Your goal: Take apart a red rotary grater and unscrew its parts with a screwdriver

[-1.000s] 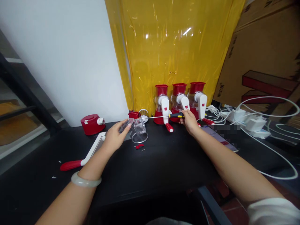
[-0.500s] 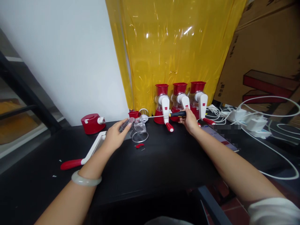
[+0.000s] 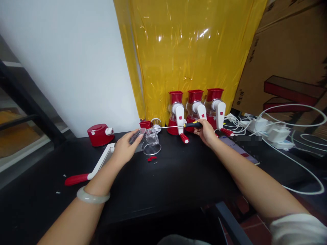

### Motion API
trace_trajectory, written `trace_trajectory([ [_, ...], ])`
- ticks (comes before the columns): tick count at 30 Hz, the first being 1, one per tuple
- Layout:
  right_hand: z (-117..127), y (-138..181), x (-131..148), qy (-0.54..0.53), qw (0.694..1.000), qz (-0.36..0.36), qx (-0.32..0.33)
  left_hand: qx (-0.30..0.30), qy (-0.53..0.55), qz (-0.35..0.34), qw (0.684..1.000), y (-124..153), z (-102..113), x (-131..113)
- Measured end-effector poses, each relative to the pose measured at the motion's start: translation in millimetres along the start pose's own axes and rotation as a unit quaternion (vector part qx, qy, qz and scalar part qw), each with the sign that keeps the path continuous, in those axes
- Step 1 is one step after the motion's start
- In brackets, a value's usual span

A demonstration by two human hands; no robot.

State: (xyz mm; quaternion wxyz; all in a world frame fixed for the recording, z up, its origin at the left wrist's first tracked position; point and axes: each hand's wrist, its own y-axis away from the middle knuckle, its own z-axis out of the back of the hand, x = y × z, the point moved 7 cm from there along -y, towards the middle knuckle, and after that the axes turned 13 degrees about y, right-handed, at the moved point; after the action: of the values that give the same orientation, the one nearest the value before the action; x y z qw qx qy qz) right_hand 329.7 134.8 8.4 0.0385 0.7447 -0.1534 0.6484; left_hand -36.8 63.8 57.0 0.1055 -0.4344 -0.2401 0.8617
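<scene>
My left hand (image 3: pixel 127 147) grips a clear plastic grater housing (image 3: pixel 151 139) and keeps it tilted on the black table. In my right hand (image 3: pixel 205 132) is a screwdriver (image 3: pixel 193 125) with a black and yellow handle, held level. Its thin shaft points left and the tip reaches the clear housing; exactly where it touches is too small to tell. Just in front of the housing lie a small red plastic part (image 3: pixel 152 159) and a tiny metal pin (image 3: pixel 155 162). A metal grater drum (image 3: pixel 156 124) and a red hopper (image 3: pixel 145 124) sit behind it.
Three assembled red-and-white rotary graters (image 3: pixel 176 112) stand along the back. A red base (image 3: pixel 100 134) and a white crank with a red handle (image 3: pixel 76 179) lie at left. At right are a phone (image 3: pixel 238 149), white cables and chargers (image 3: pixel 279 136), and a large carton (image 3: pixel 286 61).
Both hands, the housing and the screwdriver hold nearly the same position. The whole view has shifted very slightly.
</scene>
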Motion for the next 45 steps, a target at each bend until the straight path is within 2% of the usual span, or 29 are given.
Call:
trace_trajectory([
  [4,5.0,-4.8,0.3,0.056,0.997,0.048,-0.021,-0.003,0.002,-0.003,1.000,0.0,0.6,-1.1],
  [8,4.0,-5.8,0.6,0.077,0.994,0.078,-0.014,-0.003,-0.001,-0.002,1.000,0.0,0.5,-1.5],
  [16,2.1,-1.0,0.3,0.018,1.000,0.011,-0.012,0.000,0.004,0.001,1.000,0.0,0.9,-1.1],
  [20,0.9,-0.3,-0.1,-0.010,1.000,0.008,0.000,0.004,0.003,-0.002,1.000,0.2,0.5,-2.0],
  [29,0.4,1.2,-1.1,-0.004,1.000,-0.018,0.004,-0.001,0.000,-0.005,1.000,0.3,0.9,-2.3],
  [36,0.6,2.2,-0.9,-0.006,1.000,-0.022,0.003,0.002,-0.007,-0.005,1.000,-0.3,1.1,-3.3],
  [45,-2.5,4.3,4.4,-0.015,0.999,-0.013,0.032,0.002,-0.006,-0.004,1.000,0.1,0.5,-3.1],
])
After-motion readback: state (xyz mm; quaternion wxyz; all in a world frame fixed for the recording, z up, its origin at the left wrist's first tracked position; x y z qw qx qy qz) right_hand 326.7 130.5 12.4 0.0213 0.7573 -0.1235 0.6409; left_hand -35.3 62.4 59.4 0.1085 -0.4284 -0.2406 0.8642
